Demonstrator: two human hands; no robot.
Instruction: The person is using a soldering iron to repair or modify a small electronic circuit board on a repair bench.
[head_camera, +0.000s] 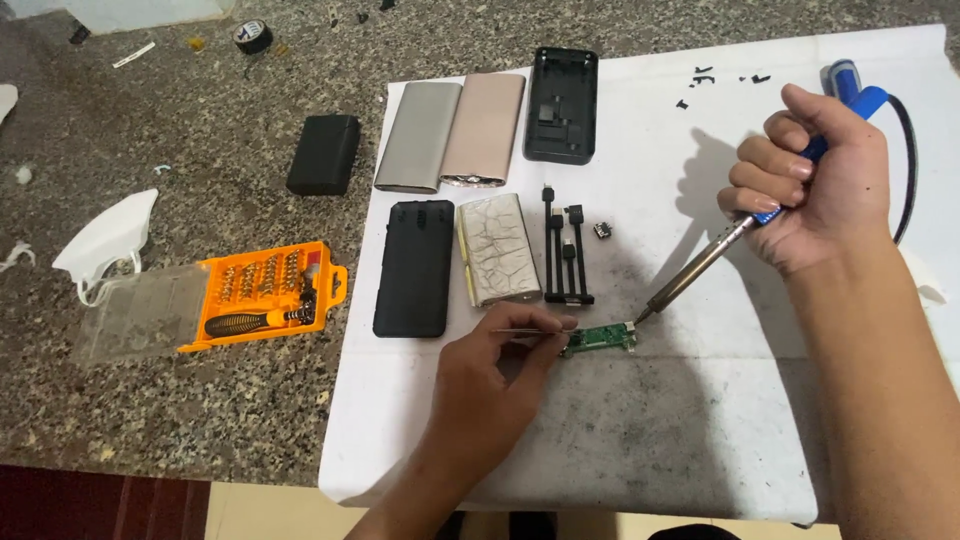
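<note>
Right now I'm soldering at one end of the small green circuit board (598, 339), which lies on the stained white mat (700, 440) just below the flat black cable strip (566, 248). My right hand (815, 190) is wrapped tight around the blue grip of the soldering iron (700, 265), fingers fully curled, and the iron slants down to the left so its tip sits at the board's right-hand end, touching or as good as touching the metal part there. My left hand (495, 365) is pinched shut on a thin pair of tweezers (530, 331), thumb and forefinger pressed together, and the tips rest against the board's left end to pin it. As I judge it, the joint is being heated, so the next move calls for a steady tip and no slip of the tweezers. Left of the board lies a black case shell (414, 267), with a crinkled silver cell (497, 250) between it and the cable strip. Farther left of the board, off the mat, sits the orange screwdriver bit set (265, 292).
</note>
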